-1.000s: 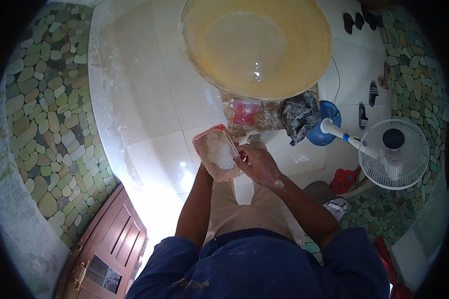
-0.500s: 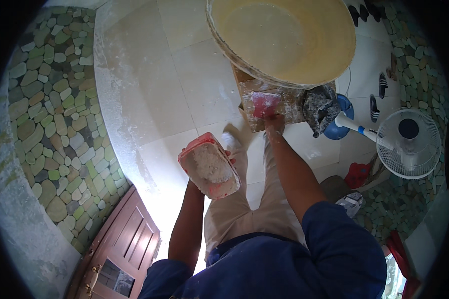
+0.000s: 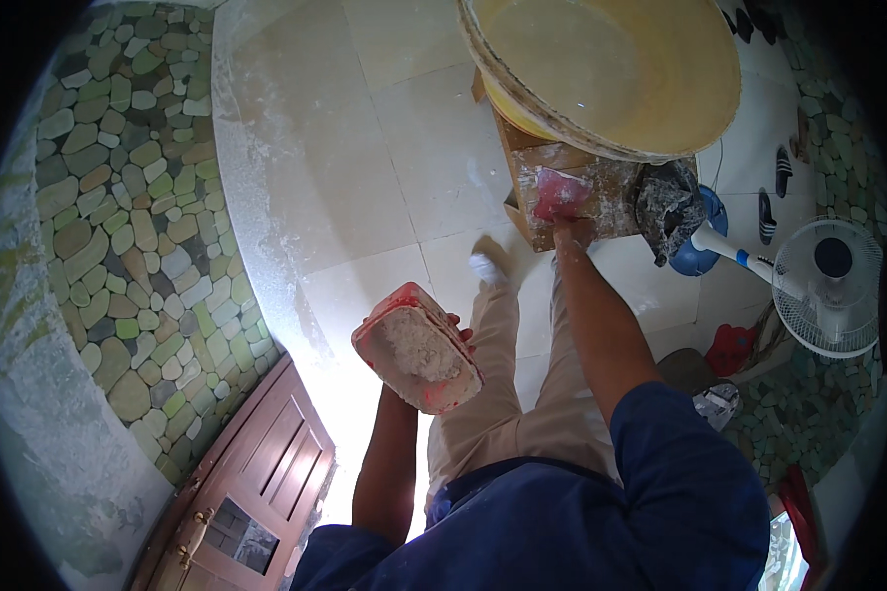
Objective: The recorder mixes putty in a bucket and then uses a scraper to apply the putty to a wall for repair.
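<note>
A red plastic container point(image 3: 419, 355) with white powdery lumps inside sits in my left hand point(image 3: 458, 330), whose fingers curl round its far side; the palm is hidden beneath it. My right hand point(image 3: 572, 230) is stretched out to a wooden board point(image 3: 612, 212) below the large tub, its fingers closed at the lower edge of a flat pink piece point(image 3: 560, 187) there. Crumpled dark, white-smeared plastic point(image 3: 670, 207) lies just right of that piece. The yellowish tub point(image 3: 601, 79) has a pale crusted rim.
A white fan point(image 3: 826, 281) and a blue basin point(image 3: 698, 254) stand at right, with sandals point(image 3: 765, 215) along the floor beyond. A red object point(image 3: 727, 350) lies below the fan. A wooden door point(image 3: 256, 473) is at lower left, pebble-tiled surfaces on both sides.
My right hand left the container and reached forward to the pink piece. My left hand moved the container down and slightly left. The view shifted, putting the tub further right.
</note>
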Motion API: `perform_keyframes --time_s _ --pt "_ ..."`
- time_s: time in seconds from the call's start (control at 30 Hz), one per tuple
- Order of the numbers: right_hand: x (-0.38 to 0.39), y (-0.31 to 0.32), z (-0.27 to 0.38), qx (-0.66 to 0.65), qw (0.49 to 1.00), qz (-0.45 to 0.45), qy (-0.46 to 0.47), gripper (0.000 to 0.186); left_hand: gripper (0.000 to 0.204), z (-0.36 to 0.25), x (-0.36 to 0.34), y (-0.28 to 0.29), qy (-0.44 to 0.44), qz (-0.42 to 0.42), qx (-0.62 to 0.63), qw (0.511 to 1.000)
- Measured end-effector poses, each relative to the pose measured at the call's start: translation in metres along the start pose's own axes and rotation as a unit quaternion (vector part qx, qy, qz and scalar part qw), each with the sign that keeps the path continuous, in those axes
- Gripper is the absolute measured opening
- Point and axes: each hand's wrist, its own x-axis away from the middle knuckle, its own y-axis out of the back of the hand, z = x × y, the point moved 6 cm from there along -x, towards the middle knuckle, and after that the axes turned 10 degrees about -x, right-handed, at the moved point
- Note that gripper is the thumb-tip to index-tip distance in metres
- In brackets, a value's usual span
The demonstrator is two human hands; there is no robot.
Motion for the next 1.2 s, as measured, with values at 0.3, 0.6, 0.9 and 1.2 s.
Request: perform_keyframes --time_s 0.3,0.6,0.9,1.2 --pt "0.021 0.001 0.012 0.071 0.992 -0.097 0.028 0.079 0.079 0.002 0.008 -0.014 0.005 0.055 0.032 0.998" --pt "0.013 -0.005 0.012 0.109 0.993 -0.021 0.029 0.094 0.080 0.009 0.016 -0.012 0.007 0.030 0.019 0.999" --pt "0.000 -0.010 0.003 0.111 0.993 -0.012 -0.025 0.096 0.081 0.009 0.017 -0.013 -0.029 -0.029 0.007 0.999" --pt "0.009 -0.007 0.001 -0.148 0.989 -0.016 -0.011 0.048 0.079 0.012 0.015 -0.021 -0.020 -0.004 -0.019 1.000"
